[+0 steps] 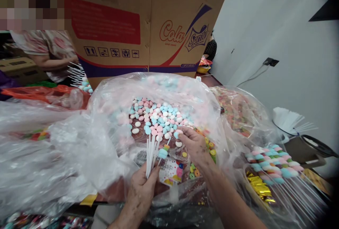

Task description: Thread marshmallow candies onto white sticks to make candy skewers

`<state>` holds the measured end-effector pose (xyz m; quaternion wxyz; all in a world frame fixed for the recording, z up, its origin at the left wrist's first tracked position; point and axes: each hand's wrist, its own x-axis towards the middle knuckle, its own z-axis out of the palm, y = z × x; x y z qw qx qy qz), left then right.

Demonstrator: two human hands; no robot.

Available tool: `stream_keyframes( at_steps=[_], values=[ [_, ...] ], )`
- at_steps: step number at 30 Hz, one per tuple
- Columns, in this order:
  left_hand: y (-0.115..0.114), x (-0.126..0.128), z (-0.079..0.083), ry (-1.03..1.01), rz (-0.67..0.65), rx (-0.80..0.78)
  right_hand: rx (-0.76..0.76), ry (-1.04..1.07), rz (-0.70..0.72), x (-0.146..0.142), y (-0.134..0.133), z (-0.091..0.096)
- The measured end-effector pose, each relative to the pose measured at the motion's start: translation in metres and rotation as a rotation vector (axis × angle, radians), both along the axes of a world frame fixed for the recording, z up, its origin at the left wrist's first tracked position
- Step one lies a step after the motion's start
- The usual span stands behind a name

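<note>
- The left hand [141, 190], low in the centre of the frame, is clenched around a bundle of white sticks [151, 153] that fan upward from the fist.
- One stick in that bundle carries a blue candy [162, 153] with a few small coloured pieces above it.
- The right hand [193, 144], just right of centre, has its fingertips pressed together on a candy at the edge of the candy heap [156, 116].
- The heap of pink, blue and white pieces lies in an open clear bag [116, 91] in the middle of the frame, directly above both hands.
- Ring-shaped candies [209, 146] in yellow, green and orange lie just beside the right wrist.
- At the lower right, finished skewers [272, 163] of pastel pieces rest together, their sticks pointing toward the lower right corner.
- A second clear bag [238, 109] of mixed coloured sweets sits at the right of the heap.
- A cardboard box [148, 20] fills the upper centre.
- In the upper left, another person [50, 50] stands beside more sticks [75, 72].
</note>
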<state>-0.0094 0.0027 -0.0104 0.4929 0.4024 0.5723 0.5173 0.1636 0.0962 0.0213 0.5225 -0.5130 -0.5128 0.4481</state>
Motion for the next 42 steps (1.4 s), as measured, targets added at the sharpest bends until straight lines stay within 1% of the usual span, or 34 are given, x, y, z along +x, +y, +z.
stream_keyframes(
  at_steps=[2,4,5,7,9,10,12,16,19,21,23,25,26,28,30,32,34,35,37,39,40,41,42],
  values=[
    [0.000,-0.001,-0.002,-0.030,0.011,-0.040,0.196,-0.410,0.055,0.003,0.001,-0.004],
    [0.000,-0.002,-0.003,-0.052,-0.017,-0.070,0.409,-0.823,0.127,0.003,0.000,-0.008],
    [0.000,-0.003,-0.003,-0.056,-0.031,-0.077,0.490,-0.997,0.157,0.002,-0.001,-0.009],
    [0.001,-0.002,-0.004,-0.050,-0.024,-0.062,0.577,-1.244,0.204,0.000,-0.003,-0.012],
    [0.002,0.000,-0.005,-0.036,0.022,-0.019,0.609,-1.346,0.252,-0.003,-0.006,-0.015],
    [0.002,0.001,-0.005,-0.033,0.043,0.000,0.618,-1.349,0.279,-0.004,-0.007,-0.016],
    [0.002,0.003,-0.005,-0.034,0.066,0.018,0.638,-1.278,0.321,-0.004,-0.011,-0.019],
    [0.001,0.002,0.000,-0.047,0.041,0.015,0.614,-0.996,0.353,-0.001,-0.021,-0.018],
    [0.001,0.000,0.004,-0.047,0.022,-0.004,0.587,-0.896,0.373,0.000,-0.027,-0.014],
    [0.000,0.000,0.006,-0.051,0.025,-0.017,0.563,-0.886,0.315,0.002,-0.029,-0.011],
    [0.000,-0.001,0.007,-0.060,0.018,-0.026,0.493,-0.865,0.174,0.007,-0.027,-0.008],
    [0.000,-0.001,0.007,-0.067,0.001,-0.038,0.379,-0.824,0.033,0.014,-0.023,-0.004],
    [0.000,0.000,0.006,-0.067,-0.004,-0.044,0.322,-0.807,-0.002,0.018,-0.021,-0.002],
    [0.000,0.000,0.005,-0.068,0.005,-0.052,0.256,-0.792,-0.006,0.023,-0.018,0.002],
    [-0.001,0.000,0.004,-0.079,0.021,-0.051,0.279,-0.803,0.020,0.026,-0.018,0.005],
    [-0.001,0.000,0.003,-0.087,0.009,-0.045,0.355,-0.827,0.058,0.025,-0.021,0.005],
    [-0.001,-0.001,0.004,-0.081,-0.007,-0.035,0.410,-0.898,0.136,0.022,-0.025,0.002],
    [0.000,-0.001,0.005,-0.074,-0.009,-0.028,0.421,-0.967,0.188,0.019,-0.027,0.000],
    [0.000,-0.001,0.007,-0.054,-0.003,-0.018,0.416,-1.154,0.272,0.014,-0.030,-0.003],
    [-0.001,-0.001,0.008,-0.040,0.001,-0.014,0.389,-1.308,0.287,0.010,-0.030,-0.005],
    [-0.001,-0.001,0.008,-0.037,0.000,-0.014,0.369,-1.329,0.279,0.007,-0.029,-0.005],
    [-0.001,-0.001,0.008,-0.036,-0.002,-0.015,0.343,-1.300,0.273,0.006,-0.027,-0.005],
    [-0.001,-0.001,0.008,-0.038,-0.002,-0.016,0.299,-1.226,0.277,0.004,-0.024,-0.004]
  ],
)
